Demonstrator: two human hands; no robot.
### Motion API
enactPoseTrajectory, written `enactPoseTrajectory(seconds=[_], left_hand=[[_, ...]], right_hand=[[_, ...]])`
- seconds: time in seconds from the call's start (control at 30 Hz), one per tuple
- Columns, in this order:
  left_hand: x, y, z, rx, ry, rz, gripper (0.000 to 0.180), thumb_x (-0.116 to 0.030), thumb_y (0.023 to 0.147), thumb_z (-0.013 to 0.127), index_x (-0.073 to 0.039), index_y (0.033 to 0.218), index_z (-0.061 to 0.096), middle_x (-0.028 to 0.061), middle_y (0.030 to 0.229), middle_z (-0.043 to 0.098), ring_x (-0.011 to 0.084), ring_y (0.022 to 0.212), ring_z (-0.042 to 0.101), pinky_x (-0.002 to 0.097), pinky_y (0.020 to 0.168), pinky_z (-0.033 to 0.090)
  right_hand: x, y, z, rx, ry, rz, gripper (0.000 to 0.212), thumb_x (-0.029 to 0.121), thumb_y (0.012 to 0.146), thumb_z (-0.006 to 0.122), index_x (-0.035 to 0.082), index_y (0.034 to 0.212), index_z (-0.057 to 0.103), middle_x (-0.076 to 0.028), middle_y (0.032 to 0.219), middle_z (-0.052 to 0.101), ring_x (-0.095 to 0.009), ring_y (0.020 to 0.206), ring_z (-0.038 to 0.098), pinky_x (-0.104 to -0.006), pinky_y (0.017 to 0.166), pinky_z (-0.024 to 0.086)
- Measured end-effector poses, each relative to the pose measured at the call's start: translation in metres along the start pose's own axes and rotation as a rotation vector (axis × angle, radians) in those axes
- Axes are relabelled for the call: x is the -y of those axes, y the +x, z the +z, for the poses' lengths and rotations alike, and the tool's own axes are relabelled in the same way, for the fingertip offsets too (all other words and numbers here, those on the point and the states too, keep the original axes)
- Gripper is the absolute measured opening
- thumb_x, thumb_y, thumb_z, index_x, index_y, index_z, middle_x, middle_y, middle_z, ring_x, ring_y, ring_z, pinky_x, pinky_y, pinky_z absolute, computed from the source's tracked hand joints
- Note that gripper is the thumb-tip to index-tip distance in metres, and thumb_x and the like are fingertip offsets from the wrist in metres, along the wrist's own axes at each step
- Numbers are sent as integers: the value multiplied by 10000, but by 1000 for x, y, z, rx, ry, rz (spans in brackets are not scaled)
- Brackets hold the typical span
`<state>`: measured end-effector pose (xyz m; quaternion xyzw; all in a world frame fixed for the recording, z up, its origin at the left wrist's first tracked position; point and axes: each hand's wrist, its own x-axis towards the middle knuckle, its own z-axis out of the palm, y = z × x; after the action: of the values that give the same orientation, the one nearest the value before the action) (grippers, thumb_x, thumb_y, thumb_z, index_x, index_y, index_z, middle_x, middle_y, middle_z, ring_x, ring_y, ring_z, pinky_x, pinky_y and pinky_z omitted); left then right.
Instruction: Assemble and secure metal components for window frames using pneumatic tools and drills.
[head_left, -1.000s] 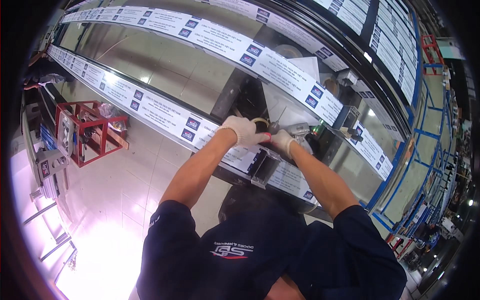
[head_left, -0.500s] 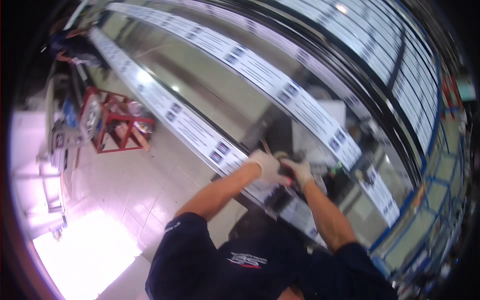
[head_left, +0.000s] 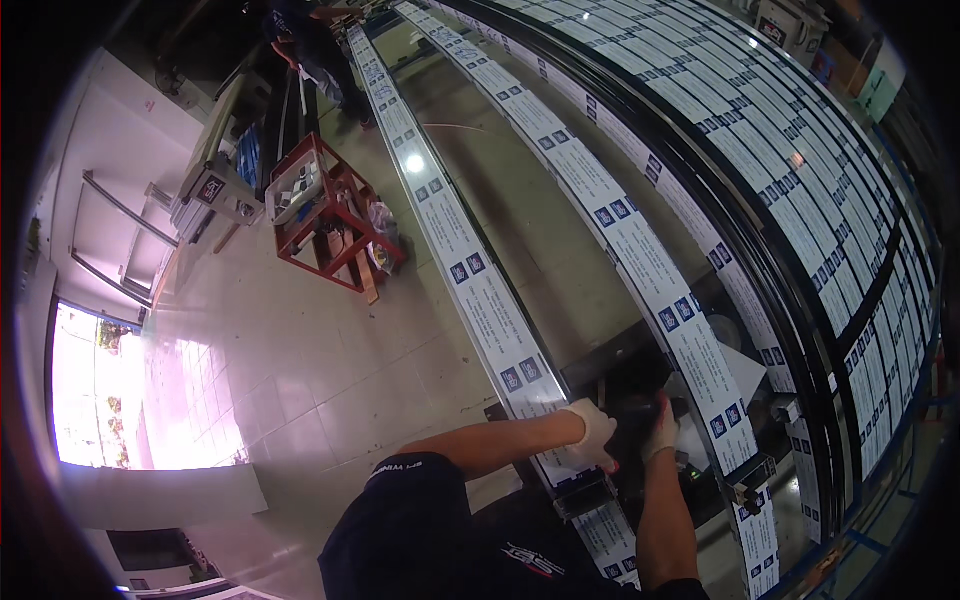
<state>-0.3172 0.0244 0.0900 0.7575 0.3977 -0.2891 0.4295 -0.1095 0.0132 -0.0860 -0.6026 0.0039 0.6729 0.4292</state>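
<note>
My left hand (head_left: 598, 432), in a pale glove, is closed beside the near end of the left long bar (head_left: 480, 290), which is covered in white printed film. Whatever its fingers hold is hidden. To its right, my gloved right hand (head_left: 661, 432) is curled against a dark object (head_left: 632, 418) with a bit of red near the fingers; its kind cannot be made out. Both hands are over the gap between the left bar and the middle film-covered bar (head_left: 650, 280). A dark block-like fitting (head_left: 582, 494) sits across the left bar just below my left hand.
Stacked film-covered bars (head_left: 740, 130) with black edges fill the right side. A red trolley (head_left: 330, 250) holding a tray and bags stands on the tiled floor at left. Another person (head_left: 315, 50) stands at the far end. A metal fitting (head_left: 748, 490) sits on the middle bar.
My view has turned and shifted, so the bars run more upright and the hands appear lower and farther right. Both hands stay close together around the dark object.
</note>
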Motion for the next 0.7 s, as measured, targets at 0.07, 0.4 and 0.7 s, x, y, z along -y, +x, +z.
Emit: enactPoseTrajectory(seconds=[0.07, 0.4, 0.7], left_hand=[[-3, -4, -2, -28, -38, 6, 959, -764, 918, 681, 53, 1418, 633, 240, 1205, 793, 395, 1146, 769, 454, 1029, 582], [16, -14, -4, -451, -294, -225, 869, -762, 825, 791, 35, 1171, 764, 262, 1133, 796, 412, 1097, 783, 465, 985, 613], [45, 66, -15, -200, -493, -196, 928, -633, 749, 918, 85, 1304, 723, 291, 1295, 751, 403, 1213, 742, 433, 1006, 587]], right_hand=[[23, -19, 10, 87, -38, 68, 516, 524, 931, 807, 47, 1129, 801, -97, 1068, 794, -268, 938, 777, -438, 860, 630], [19, -3, 17, 283, -49, 119, 675, 634, 1013, 685, 68, 1380, 718, -115, 1356, 751, -277, 1164, 744, -459, 1086, 561], [13, -10, -8, 299, -1475, -684, 1093, 102, 820, 903, 130, 1724, 290, -186, 1360, 736, -365, 1138, 758, -444, 967, 609]])
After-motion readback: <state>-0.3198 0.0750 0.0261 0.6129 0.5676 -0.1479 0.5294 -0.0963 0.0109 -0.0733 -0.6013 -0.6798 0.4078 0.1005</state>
